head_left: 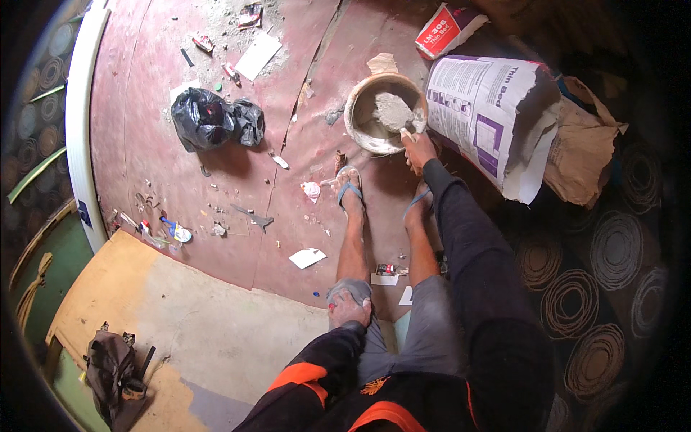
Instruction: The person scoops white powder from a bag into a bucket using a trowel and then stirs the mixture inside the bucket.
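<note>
Reaching right hand (417, 150) into mortar pan (360, 122) | left hand (350, 308) on knee (348, 288)

The reddish floor (144, 129) is dusty and strewn with paper scraps and small litter. On it lie a crumpled black plastic bag (212, 119), a round pan of grey mortar (381, 111), a torn-open white sack (489, 119) just beside the pan, and a smaller red-and-white sack (448, 30) farther back. Nearer, a tan sheet of board (216, 324) covers the floor, with a dark tool bag (114, 374) on its left end.

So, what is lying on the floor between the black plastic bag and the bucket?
In the head view, between black bag and bucket, only small debris and a floor seam.
</note>
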The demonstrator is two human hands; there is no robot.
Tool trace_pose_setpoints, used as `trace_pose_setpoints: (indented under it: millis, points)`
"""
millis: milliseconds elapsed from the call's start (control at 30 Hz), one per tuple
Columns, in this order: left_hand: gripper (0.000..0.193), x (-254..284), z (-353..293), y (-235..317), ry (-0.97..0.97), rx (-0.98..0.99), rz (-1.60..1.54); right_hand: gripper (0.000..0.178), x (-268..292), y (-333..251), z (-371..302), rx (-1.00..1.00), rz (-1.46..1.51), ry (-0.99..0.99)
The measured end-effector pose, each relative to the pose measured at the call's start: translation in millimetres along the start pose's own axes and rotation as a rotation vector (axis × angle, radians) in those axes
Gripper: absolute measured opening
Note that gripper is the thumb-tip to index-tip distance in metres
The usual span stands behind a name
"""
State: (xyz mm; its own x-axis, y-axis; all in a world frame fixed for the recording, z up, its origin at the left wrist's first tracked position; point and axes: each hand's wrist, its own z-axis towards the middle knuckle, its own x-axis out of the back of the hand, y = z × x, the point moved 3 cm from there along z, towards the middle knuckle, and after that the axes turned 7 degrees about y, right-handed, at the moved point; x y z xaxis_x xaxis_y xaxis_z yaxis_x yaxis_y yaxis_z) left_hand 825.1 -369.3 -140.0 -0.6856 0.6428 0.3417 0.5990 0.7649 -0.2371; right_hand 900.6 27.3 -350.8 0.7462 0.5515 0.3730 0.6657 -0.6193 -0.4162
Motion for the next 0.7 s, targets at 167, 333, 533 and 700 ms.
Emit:
trace_pose_setpoints:
  millis: [167, 333, 533, 700]
  points:
    - [0.084, 7.2, 4.7, -8.0, -0.027, -0.008, -0.023, 0.041, -8.3, -32.0, 8.3, 0.268, -0.733, 0.331]
    - [0.083, 23.7, 8.9, -15.9, -0.047, -0.013, -0.080, 0.036, -6.8, -64.8, -3.9, 0.291, -1.000, 0.256]
    - [0.080, 28.7, 13.4, -22.9, -0.036, 0.006, -0.118, 0.027, 0.5, -105.7, -15.9, 0.481, -1.246, 0.388]
    - [0.080, 18.5, 10.6, -18.8, -0.053, 0.025, -0.148, 0.027, 2.9, -146.5, -9.8, 0.708, -1.527, 0.193]
